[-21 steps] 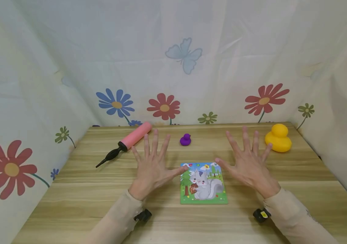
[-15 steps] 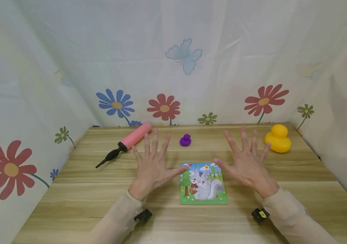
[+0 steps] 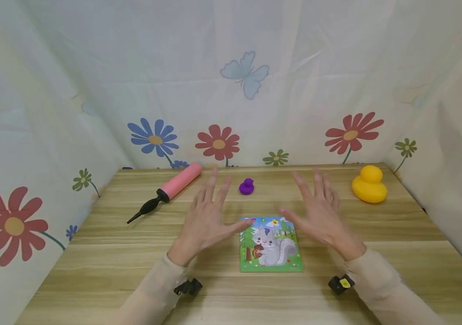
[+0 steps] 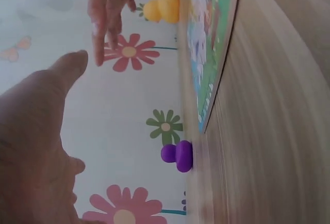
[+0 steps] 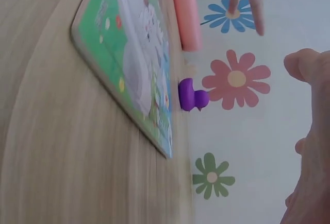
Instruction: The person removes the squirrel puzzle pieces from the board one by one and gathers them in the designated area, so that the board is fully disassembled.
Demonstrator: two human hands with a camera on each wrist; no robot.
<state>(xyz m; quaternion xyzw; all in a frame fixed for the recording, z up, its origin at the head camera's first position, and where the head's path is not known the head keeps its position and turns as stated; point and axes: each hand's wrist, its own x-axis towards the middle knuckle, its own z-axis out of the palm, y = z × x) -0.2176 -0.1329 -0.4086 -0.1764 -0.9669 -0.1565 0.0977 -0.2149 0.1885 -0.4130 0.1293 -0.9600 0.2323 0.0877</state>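
A flat square jigsaw puzzle [image 3: 271, 253] with a grey squirrel picture lies on the table between my hands. My left hand [image 3: 204, 223] hovers left of it, fingers extended and thumb pointing toward the puzzle's upper left corner. On the other side my right hand [image 3: 322, 221] is held above the table, fingers spread, thumb toward the upper right corner. Neither hand holds anything. Both wrist views show the hands raised above the table, apart from the puzzle [image 4: 219, 33]. Behind the puzzle sits a small purple rubber duck [image 3: 246, 187].
A pink balloon pump [image 3: 180, 183] with a black nozzle lies at the back left of the wooden table [image 3: 93, 280]. At the back right stands a larger yellow duck [image 3: 370, 185]. A flower-printed curtain [image 3: 174, 81] encloses the back and sides.
Both hands have turned slightly inward and their spread fingers have drawn closer together. The right hand has shifted a little to the left. The objects on the table stay where they were.
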